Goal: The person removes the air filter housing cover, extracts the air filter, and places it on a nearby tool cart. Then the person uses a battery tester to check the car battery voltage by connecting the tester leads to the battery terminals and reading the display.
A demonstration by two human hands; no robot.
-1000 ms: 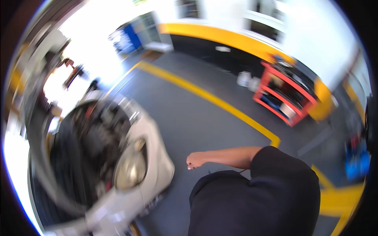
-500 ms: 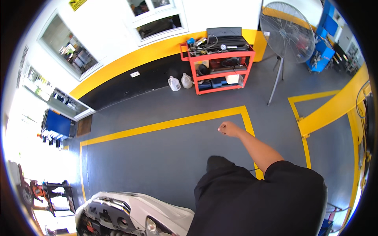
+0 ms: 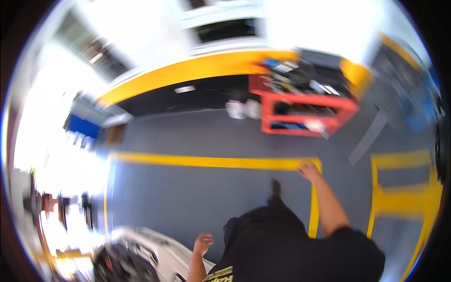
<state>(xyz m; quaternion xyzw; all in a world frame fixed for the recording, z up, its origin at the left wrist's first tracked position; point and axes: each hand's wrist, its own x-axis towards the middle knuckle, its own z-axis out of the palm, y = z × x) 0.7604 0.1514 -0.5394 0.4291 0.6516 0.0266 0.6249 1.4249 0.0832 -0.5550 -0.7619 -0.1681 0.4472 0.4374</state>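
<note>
My right hand [image 3: 308, 171] is stretched forward over the corner of the yellow floor line, its fingers curled in and nothing seen in them. Low in the middle, my left hand [image 3: 203, 243] hangs beside the white car front [image 3: 164, 251], fingers loosely bent and a little apart, with no object in it. Motion blurs both hands. Neither one touches anything that I can see. A dark shoe [image 3: 276, 189] shows ahead of my body on the grey floor.
A red tool cart [image 3: 307, 101] loaded with tools stands by the far wall, two pale jugs [image 3: 236, 110] to its left. A blurred fan [image 3: 399, 70] on a stand is at the right. Yellow lines [image 3: 211, 162] mark the floor; a yellow lift part [image 3: 404, 202] lies right.
The view has swung, so the cart and fan sit farther right. My left hand has come into view by the car. My right hand is nearer the line's corner, and a shoe now shows.
</note>
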